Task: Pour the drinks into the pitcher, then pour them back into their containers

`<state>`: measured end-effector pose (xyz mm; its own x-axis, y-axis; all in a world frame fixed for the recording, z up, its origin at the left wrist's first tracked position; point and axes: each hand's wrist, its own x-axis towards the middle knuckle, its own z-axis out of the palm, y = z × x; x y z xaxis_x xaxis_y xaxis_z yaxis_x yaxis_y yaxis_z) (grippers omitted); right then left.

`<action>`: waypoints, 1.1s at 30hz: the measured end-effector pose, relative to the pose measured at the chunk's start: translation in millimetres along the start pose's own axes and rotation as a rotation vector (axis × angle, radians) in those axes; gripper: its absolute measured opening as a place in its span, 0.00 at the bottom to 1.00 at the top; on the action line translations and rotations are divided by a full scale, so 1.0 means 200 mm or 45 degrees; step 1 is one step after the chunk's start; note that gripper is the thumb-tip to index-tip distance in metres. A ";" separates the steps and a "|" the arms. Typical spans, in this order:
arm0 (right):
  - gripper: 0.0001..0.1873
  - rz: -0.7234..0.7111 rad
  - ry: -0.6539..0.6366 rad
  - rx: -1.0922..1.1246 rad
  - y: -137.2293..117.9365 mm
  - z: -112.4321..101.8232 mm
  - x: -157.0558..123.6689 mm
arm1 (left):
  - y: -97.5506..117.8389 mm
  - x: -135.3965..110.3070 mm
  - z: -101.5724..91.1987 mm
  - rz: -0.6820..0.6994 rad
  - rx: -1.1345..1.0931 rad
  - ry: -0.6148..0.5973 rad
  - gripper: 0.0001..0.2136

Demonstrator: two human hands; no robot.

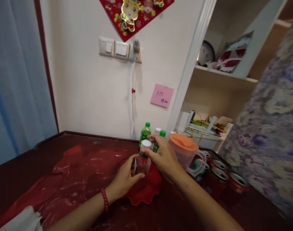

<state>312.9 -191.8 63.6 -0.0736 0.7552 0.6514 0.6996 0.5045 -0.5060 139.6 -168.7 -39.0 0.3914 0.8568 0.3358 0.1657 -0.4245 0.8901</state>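
Observation:
My left hand (124, 179), with a red bead bracelet at the wrist, is wrapped round the body of a clear bottle with a white cap (143, 160). The bottle stands on a red scalloped plate (146, 192). My right hand (162, 155) curls over the bottle's white cap, fingers touching its top. Just behind stand two green-capped green bottles (145, 133), one largely hidden by my right hand.
A clear jug with an orange lid (183, 149) stands right of my hands, with several red drink cans (218, 175) beside it. A crumpled red plastic bag (71, 173) covers the dark red table. A person's flowered garment (271, 128) fills the right. Shelves hold clutter.

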 end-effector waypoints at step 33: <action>0.28 0.105 -0.656 -0.135 0.18 -0.08 -0.75 | 0.12 0.14 -0.11 -0.177 -0.027 0.028 0.27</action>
<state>360.5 -294.9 -43.3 -0.3361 0.9118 0.2357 0.7840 0.4096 -0.4664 135.6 -147.6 -2.1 0.3463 0.9131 0.2155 0.1972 -0.2954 0.9348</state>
